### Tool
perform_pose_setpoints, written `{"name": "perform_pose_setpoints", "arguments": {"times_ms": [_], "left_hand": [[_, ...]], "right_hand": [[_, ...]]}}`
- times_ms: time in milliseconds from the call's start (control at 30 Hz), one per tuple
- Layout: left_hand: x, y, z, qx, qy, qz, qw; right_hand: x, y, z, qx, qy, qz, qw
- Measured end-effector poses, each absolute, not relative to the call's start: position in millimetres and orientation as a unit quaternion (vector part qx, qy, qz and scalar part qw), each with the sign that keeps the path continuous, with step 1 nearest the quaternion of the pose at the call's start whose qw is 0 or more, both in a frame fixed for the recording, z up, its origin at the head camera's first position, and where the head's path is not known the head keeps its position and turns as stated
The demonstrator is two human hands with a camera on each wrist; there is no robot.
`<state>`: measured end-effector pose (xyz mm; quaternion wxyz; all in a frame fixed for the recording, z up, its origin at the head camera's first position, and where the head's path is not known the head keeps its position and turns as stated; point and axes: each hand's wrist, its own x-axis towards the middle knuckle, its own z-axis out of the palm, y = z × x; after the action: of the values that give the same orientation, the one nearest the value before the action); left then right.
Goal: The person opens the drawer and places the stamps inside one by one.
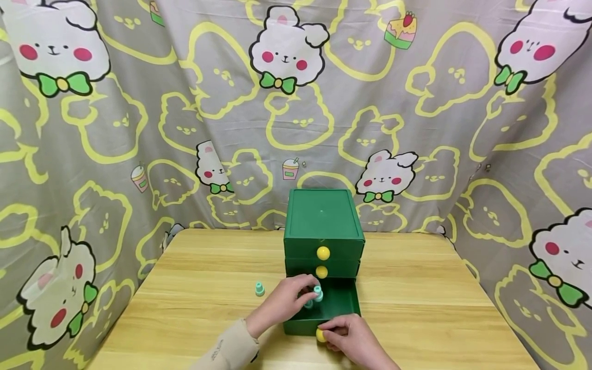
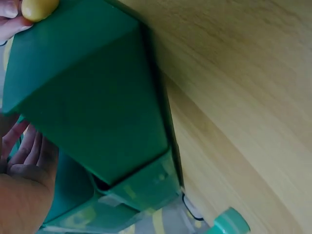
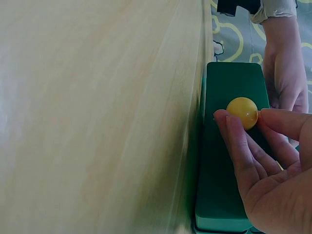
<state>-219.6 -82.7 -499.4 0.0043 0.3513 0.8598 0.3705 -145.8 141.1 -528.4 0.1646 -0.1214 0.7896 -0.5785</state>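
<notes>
A green three-tier drawer box [image 1: 322, 213] stands on the table with its bottom drawer [image 1: 296, 327] pulled out. Over that drawer, my left hand [image 1: 285, 300] pinches a small mint-green stepped piece [image 1: 317, 292] with a round hollow top. Just below it, a second mint-green piece [image 1: 308, 304] shows inside the drawer. My right hand [image 1: 355, 336] pinches the bottom drawer's yellow knob [image 3: 241, 111] between thumb and fingers. In the left wrist view, the drawer wall partly hides the left hand [image 2: 31, 170] and covers what it holds.
Left of the box, another mint-green piece [image 1: 260, 289] stands upright on the wooden table [image 1: 208, 308]. Two more yellow knobs, an upper one [image 1: 323, 253] and a middle one [image 1: 321, 272], stick out from the closed drawers. A patterned curtain [image 1: 296, 128] hangs behind and beside the table.
</notes>
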Motion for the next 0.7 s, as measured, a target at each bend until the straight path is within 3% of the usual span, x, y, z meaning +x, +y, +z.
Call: {"name": "perform_pose_setpoints", "arguments": {"times_ms": [700], "left_hand": [[-234,-60,-523,0.38,0.867,0.321,0.0]], "right_hand": [[-145,142,-528,-0.121,0.782,-0.588,0.168]]}}
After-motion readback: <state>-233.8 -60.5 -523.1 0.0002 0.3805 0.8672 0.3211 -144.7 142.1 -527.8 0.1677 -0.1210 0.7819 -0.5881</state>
